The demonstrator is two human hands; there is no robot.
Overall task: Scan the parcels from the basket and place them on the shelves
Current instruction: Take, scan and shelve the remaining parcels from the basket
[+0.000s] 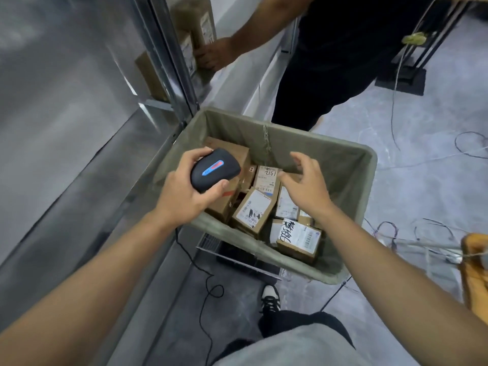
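The basket [351, 186] is well stocked with parcels, so most of the work looks to lie ahead. At least eight cardboard boxes lie packed together on its floor, labels up or tilted, filling the bottom from about 9 o'clock round to 5 o'clock. How many have been scanned cannot be told. On the shelves [169, 75] at 11 o'clock a few parcels [203, 27] already stand, and a second person's hand [214, 55] rests on one of them there, so some shelving is under way.

The left hand [184, 191] hangs over the basket's 9 o'clock rim, fingers and thumb wrapped round a black scanner [215, 171] with its blue and red strip facing up. The scanner's nose points toward 1 o'clock, over the boxes rather than squarely at any one label.

The right hand [306, 178] is spread and holds nothing, palm down, fingers reaching toward 10 o'clock. It hovers above the centre of the basket; its thumb lies near the edge of a small parcel with handwritten marks [268, 178], but contact cannot be confirmed. A larger labelled box [254, 210] sits just at 7 o'clock from that hand, another [299, 240] at 6 o'clock.

My reading is that a pick is about to come: the free hand chooses a box, then the scan follows.
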